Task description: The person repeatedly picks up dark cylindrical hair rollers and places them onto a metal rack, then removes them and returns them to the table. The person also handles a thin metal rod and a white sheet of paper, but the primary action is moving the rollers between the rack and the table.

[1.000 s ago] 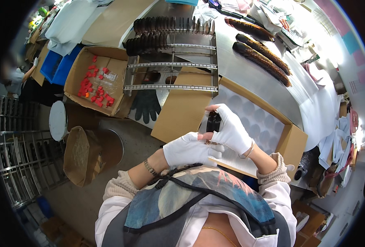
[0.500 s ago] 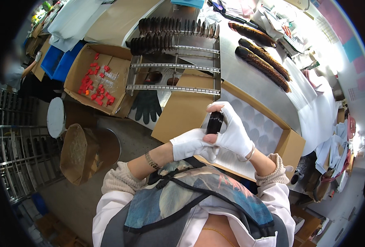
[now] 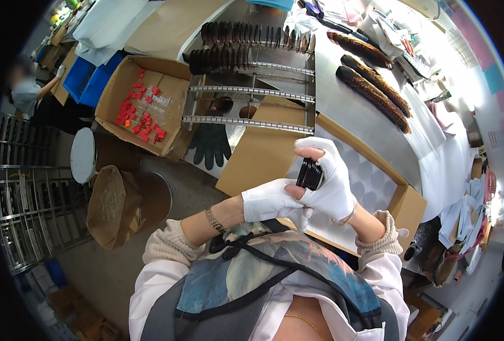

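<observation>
"If the dial is centred on the stack of thin, glossy black pieces, what has hold of it?"

"The right hand, in a white glove that leaves fingertips bare, lies toward 4 o'clock. It is half curled, thumb and forefinger set apart by the stack's length, and grips the stack between them."

"And the left hand?"

"Similarly gloved, it lies at 8 o'clock, partly beneath the right. Its fingers are largely hidden; how far they close, and on what, cannot be told."

"What surrounds them?"

"At 3 o'clock, an open carton contains a white insert with rows of grey circles. At 11 o'clock stands a metal rack, its upper rails bearing rows of dark, blade-like plates. At 1 o'clock, three long, black-and-amber bundles rest on the steel tabletop. Toward 10 o'clock lies a dark grey glove; farther out, a cardboard box holds small red pieces."
</observation>
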`<state>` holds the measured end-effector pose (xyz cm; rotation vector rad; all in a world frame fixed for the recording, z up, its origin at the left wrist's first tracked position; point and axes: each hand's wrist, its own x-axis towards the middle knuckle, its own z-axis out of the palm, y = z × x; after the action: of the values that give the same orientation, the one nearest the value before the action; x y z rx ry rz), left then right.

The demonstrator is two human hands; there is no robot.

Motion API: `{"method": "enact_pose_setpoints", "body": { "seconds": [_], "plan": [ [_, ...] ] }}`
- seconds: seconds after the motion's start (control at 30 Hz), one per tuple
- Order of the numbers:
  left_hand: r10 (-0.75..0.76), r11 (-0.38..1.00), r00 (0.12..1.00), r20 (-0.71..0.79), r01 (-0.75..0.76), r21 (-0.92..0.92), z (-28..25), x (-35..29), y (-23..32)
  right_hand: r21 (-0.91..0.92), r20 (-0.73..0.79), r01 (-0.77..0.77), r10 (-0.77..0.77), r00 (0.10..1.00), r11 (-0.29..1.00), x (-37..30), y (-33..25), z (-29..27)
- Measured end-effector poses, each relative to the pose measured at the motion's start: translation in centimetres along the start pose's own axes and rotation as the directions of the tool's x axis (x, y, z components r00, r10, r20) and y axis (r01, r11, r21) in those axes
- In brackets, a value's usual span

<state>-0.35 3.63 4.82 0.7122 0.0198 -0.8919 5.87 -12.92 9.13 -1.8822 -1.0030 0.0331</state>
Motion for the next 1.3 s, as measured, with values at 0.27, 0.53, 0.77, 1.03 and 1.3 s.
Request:
{"method": "enact_pose_setpoints", "body": {
  "seconds": [0.27, 0.53, 0.77, 1.03, 1.3],
  "plan": [
    [0.186, 0.853, 0.944, 0.272, -0.017, -0.522, -1.3, 0.3, -1.2, -0.093, 0.057, 0.420, -0.417, 0.907, 0.903, 2.0, 0.1, -1.8],
    [0.353, 0.791, 0.928, 0.118, -0.229, -0.567, -1.9, 1.0, -1.2, 0.446, 0.147, -0.204, 0.154, 0.977, 0.871, 1.6, 1.1, -0.5],
    [0.370, 0.751, 0.919, 0.139, -0.208, -0.627, -3.7, 1.6, -0.7, 0.441, 0.213, -0.333, 0.263, 0.941, 0.834, 2.6, 3.1, 0.1],
    [0.225, 0.930, 0.858, -0.462, -0.048, 0.364, -2.7, 1.0, 6.1, 0.735, 0.219, -0.478, 0.499, 0.839, 0.481, 6.3, 4.9, 1.1],
    [0.401, 0.871, 0.829, -0.390, -0.212, 0.444, -5.8, 0.7, 7.6, 0.896, 0.436, -0.442, 0.275, 0.857, -0.045, 11.9, 11.3, 1.0]
  ]
}}
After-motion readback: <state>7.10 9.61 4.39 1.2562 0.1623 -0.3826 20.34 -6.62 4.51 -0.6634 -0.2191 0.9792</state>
